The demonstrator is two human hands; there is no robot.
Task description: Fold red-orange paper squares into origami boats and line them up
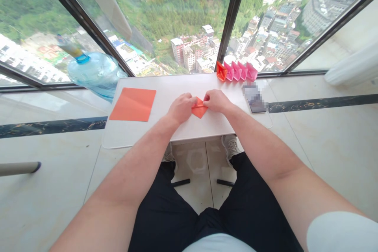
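A small folded piece of orange paper (200, 111) lies on the white table (165, 126), with a crease running across its middle. My left hand (182, 107) is closed on its left corner. On the opposite side, my right hand (217, 100) pinches the right corner between thumb and fingers. Part of the paper's upper edge is hidden by the fingers. To the left rests a larger flat sheet of orange paper (132, 104).
Folded paper boats, several pink (237, 71) and one orange-red (221, 71), stand in a row at the table's far right edge. Near them lies a phone (255, 98), partly blurred. A blue water jug (94, 71) stands behind the table's left corner, by the windows.
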